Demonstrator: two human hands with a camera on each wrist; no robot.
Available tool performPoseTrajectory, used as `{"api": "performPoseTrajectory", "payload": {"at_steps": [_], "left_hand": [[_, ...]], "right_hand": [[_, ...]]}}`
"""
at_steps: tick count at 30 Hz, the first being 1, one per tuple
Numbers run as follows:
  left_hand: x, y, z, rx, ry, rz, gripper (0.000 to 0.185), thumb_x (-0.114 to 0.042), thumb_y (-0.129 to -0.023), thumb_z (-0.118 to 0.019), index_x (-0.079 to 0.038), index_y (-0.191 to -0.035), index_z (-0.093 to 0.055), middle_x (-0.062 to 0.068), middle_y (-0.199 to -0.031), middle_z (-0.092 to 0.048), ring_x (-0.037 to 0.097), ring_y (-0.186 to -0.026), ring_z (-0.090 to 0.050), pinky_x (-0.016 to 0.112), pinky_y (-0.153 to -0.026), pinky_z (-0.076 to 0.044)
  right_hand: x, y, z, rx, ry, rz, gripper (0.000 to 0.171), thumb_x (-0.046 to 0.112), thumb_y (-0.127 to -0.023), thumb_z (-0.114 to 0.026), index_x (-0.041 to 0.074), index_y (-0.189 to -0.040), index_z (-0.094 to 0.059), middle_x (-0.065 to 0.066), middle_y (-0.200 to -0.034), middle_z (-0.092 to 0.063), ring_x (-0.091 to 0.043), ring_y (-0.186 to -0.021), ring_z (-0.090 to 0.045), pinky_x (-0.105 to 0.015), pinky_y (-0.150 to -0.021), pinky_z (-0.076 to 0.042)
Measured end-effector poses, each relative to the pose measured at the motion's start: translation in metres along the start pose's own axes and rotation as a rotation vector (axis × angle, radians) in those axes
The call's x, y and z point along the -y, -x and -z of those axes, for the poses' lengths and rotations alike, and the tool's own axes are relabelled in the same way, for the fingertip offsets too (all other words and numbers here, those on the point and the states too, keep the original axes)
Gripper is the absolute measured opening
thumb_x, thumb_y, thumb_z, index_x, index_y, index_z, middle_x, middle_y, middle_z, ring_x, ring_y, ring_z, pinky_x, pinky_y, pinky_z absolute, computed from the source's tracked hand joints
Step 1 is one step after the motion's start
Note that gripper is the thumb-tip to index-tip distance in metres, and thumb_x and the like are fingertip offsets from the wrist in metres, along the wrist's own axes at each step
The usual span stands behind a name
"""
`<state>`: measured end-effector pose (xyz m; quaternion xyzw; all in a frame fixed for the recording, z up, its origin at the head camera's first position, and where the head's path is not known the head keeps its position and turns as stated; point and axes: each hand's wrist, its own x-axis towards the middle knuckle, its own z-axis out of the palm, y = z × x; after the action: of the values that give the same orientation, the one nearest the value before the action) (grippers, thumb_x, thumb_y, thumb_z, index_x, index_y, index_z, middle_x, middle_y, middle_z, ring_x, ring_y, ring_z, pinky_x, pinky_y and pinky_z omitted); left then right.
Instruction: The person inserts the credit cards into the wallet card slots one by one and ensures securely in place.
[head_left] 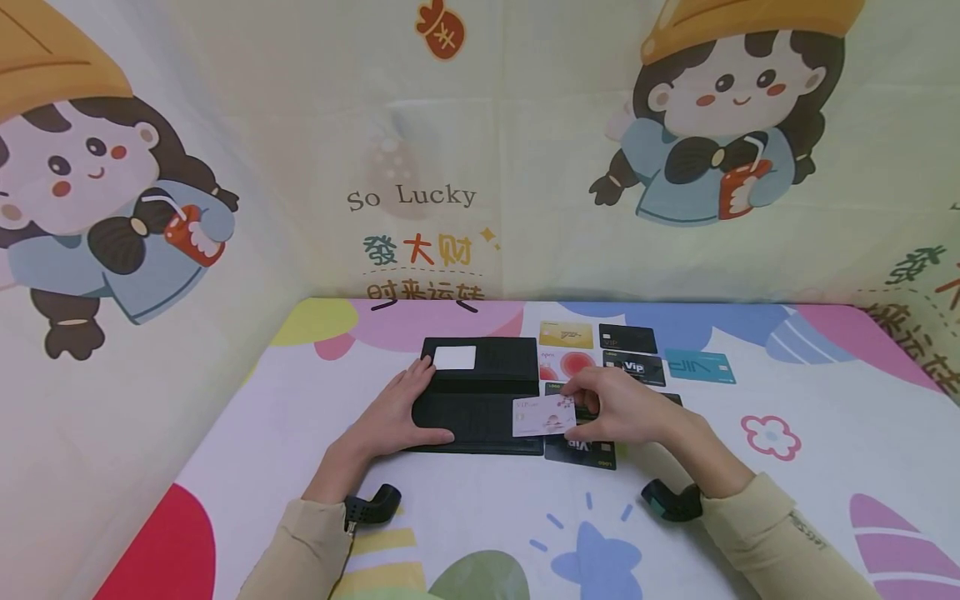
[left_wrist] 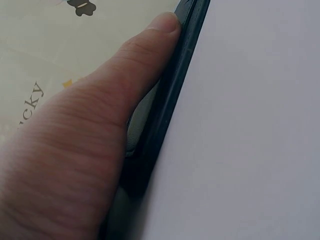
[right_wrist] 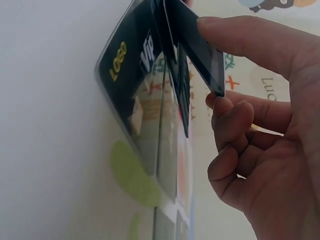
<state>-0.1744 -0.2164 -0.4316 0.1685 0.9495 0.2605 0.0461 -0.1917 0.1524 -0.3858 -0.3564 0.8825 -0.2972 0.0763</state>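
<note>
The left hand (head_left: 397, 412) lies flat on the open wallet (head_left: 480, 396); the right hand (head_left: 622, 408) pinches a pink card (head_left: 543, 415) (slot alignment comes next, probably).

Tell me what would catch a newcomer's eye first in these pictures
Probably the black wallet lying open mid-table, with the left hand resting flat on its left part. Next, the right hand pinches a pale pink card at the wallet's right edge. Beyond and beside that hand, more cards lie spread on the colourful tablecloth, and big cartoon girls fill the backdrop behind.
</note>
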Motion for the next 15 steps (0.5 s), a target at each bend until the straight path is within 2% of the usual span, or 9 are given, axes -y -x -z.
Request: {"api": "performPoseTrajectory", "payload": {"at_steps": [15], "left_hand": [[-0.0005, 0.0004, 0.0004, 0.001, 0.0, 0.003, 0.118, -0.067, -0.073, -0.078, -0.006, -0.16, -0.027, 0.007, -0.168, -0.015, 0.028, -0.153, -0.012, 0.054, -0.121, -0.016]], "right_hand": [[-0.0056, -0.0023, -0.0076, 0.018, -0.083, -0.005, 0.049, 0.032, -0.079, -0.088, 0.005, -0.115, -0.069, 0.008, -0.077, -0.055, -0.011, -0.071, -0.053, -0.025, -0.062, -0.047]]}}
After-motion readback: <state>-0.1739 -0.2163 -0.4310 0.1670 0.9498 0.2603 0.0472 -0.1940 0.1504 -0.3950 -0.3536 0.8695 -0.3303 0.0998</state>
